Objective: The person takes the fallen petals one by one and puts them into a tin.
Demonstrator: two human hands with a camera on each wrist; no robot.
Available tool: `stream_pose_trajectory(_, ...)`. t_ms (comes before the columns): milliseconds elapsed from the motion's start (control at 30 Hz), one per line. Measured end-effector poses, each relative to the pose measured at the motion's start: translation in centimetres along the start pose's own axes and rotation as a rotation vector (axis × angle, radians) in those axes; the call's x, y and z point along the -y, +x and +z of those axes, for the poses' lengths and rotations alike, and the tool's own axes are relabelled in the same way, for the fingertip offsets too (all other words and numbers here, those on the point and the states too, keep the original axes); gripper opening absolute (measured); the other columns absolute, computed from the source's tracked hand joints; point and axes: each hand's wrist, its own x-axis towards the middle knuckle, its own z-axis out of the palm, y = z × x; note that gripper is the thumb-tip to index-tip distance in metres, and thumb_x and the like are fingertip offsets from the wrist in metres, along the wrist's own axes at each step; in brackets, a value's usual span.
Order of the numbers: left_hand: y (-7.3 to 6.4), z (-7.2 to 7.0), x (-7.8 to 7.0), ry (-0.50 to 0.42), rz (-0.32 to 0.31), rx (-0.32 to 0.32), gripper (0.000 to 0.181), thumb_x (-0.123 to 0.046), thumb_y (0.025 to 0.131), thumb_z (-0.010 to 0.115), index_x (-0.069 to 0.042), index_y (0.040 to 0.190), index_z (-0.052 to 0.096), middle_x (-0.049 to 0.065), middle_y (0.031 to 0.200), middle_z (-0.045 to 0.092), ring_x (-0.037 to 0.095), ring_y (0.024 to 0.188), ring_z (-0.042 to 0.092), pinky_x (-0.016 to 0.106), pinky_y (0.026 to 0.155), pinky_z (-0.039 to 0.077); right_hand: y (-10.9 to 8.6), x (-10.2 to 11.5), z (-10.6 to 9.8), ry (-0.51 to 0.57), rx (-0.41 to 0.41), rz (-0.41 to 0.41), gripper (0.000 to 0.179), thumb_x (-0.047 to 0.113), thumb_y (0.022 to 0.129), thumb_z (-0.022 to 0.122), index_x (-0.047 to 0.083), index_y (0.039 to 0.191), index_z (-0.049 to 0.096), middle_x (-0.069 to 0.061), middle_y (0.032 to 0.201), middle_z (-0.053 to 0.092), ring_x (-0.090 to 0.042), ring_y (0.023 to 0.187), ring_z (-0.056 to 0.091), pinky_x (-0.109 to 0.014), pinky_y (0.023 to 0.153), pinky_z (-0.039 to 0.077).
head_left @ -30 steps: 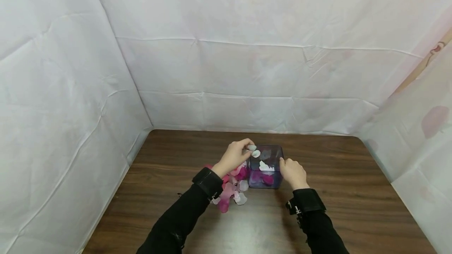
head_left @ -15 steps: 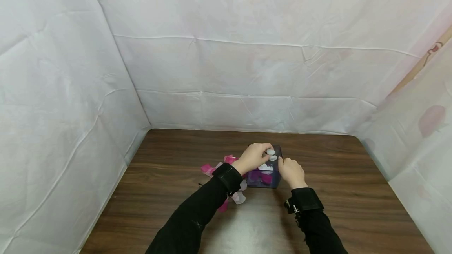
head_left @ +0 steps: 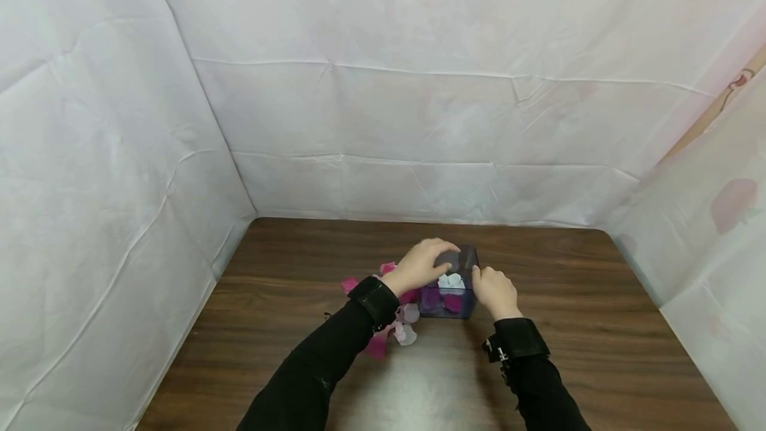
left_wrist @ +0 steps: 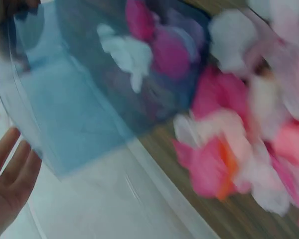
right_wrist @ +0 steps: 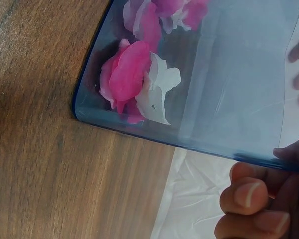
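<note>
A clear bluish-purple plastic box (head_left: 468,259) stands on the table with pink, purple and white artificial flower petals (right_wrist: 127,72) in it. Over its left side is my left hand (head_left: 419,265), fingers spread and nothing between them; in the left wrist view the fingers (left_wrist: 12,159) show beside the box wall. My right hand (head_left: 495,291) grips the right wall at the rim, thumb on one side and fingers (right_wrist: 249,194) curled on the other. Loose pink, white and peach petals (left_wrist: 209,164) lie in a pile just left of the box, partly hidden by the left forearm in the head view.
The brown wood-grain table (head_left: 598,324) extends around the box. White cloth (head_left: 383,118) hangs behind it and along both sides. Black bands (head_left: 520,338) circle both wrists over black sleeves.
My left hand moved right over the box with two white petals, released them inside, and has drawn back slightly left with spread fingers. The right hand stays on the box wall.
</note>
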Motion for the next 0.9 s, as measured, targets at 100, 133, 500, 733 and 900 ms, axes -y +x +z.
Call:
stream_pose_trajectory(100,-0.6,-1.0,1.8,0.009,-0.026,-0.092,0.037,-0.020,0.093,0.060,-0.015,0.129,0.055,0.005,0.129,0.056,0.022,0.123,0.049,0.036,0.104,0.040,0.1,0.0,-0.1,-0.004,-0.008,-0.003,0.048,0.027,0.100,0.029,-0.006,0.091,0.062,-0.030,0.094,0.063,-0.043,0.083,0.061,-0.049,0.067,0.045)
stream_pose_trajectory(133,-0.9,-1.3,2.6,0.003,-0.044,-0.122,0.037,-0.019,0.092,0.060,-0.015,0.128,0.055,0.006,0.128,0.056,0.024,0.123,0.049,0.037,0.104,0.040,0.2,-0.1,-0.1,-0.005,-0.009,-0.005,0.047,0.026,0.100,0.029,-0.005,0.088,0.061,-0.029,0.092,0.063,-0.042,0.082,0.060,-0.048,0.066,0.045)
stream_pose_trajectory(500,-9.0,-0.2,13.4,0.066,-0.351,-0.108,0.025,-0.008,0.089,0.060,-0.003,0.113,0.064,0.016,0.115,0.064,0.031,0.110,0.059,0.044,0.094,0.046,0.0,0.0,-0.2,-0.005,-0.015,-0.004,0.047,0.027,0.100,0.030,-0.005,0.085,0.061,-0.029,0.091,0.063,-0.039,0.078,0.061,-0.044,0.062,0.043)
stream_pose_trajectory(733,-13.1,2.3,15.4,0.183,-0.322,-0.035,0.027,-0.003,0.086,0.062,-0.004,0.113,0.066,0.021,0.121,0.061,0.038,0.112,0.057,0.048,0.093,0.047,-0.4,-0.1,0.0,-0.003,0.004,0.005,0.044,0.026,0.100,0.029,0.002,0.072,0.052,-0.022,0.080,0.060,-0.033,0.071,0.058,-0.040,0.062,0.038)
stream_pose_trajectory(900,-13.3,2.6,15.2,0.177,-0.303,-0.124,0.015,-0.002,0.080,0.070,-0.005,0.095,0.069,0.010,0.094,0.065,0.026,0.089,0.061,0.040,0.081,0.051,-0.3,0.2,-0.1,-0.001,-0.009,-0.005,0.045,0.026,0.100,0.030,-0.002,0.082,0.059,-0.029,0.093,0.063,-0.041,0.081,0.061,-0.044,0.063,0.043)
